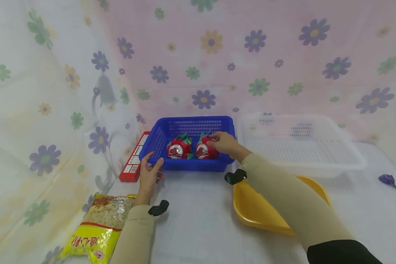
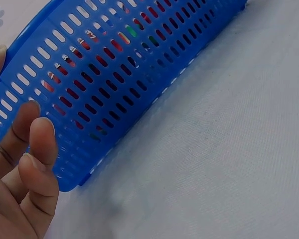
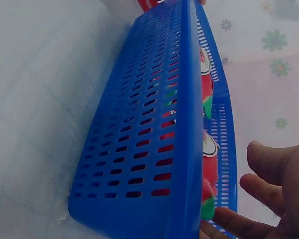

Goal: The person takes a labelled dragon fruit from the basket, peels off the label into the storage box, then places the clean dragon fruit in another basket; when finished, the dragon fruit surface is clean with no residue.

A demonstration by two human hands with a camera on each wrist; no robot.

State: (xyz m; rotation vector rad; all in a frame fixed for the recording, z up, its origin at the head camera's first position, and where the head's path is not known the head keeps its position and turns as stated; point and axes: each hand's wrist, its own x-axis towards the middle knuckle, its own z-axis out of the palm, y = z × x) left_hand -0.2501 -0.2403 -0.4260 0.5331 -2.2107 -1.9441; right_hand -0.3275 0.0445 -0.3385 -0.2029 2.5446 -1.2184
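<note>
Two red dragon fruits with green tips and round labels, a left one (image 1: 179,147) and a right one (image 1: 202,149), sit side by side in a blue perforated basket (image 1: 194,165). My right hand (image 1: 226,143) reaches over the basket's right side with its fingers at the right fruit. In the right wrist view its thumb stands apart from the fruit, and lower fingertips (image 3: 234,219) are beside the green tip. My left hand (image 1: 148,178) is at the basket's front left corner. Its thumb is by the rim, and loosely bent fingers (image 2: 42,142) are outside the slotted wall.
A white perforated basket (image 1: 316,167) stands right of the blue one. In front of it, partly under my right sleeve, is a yellow tray (image 1: 254,209). A red box (image 1: 130,170) and a yellow bag of macaroni (image 1: 99,227) lie left; a purple lollipop (image 1: 387,179) lies far right.
</note>
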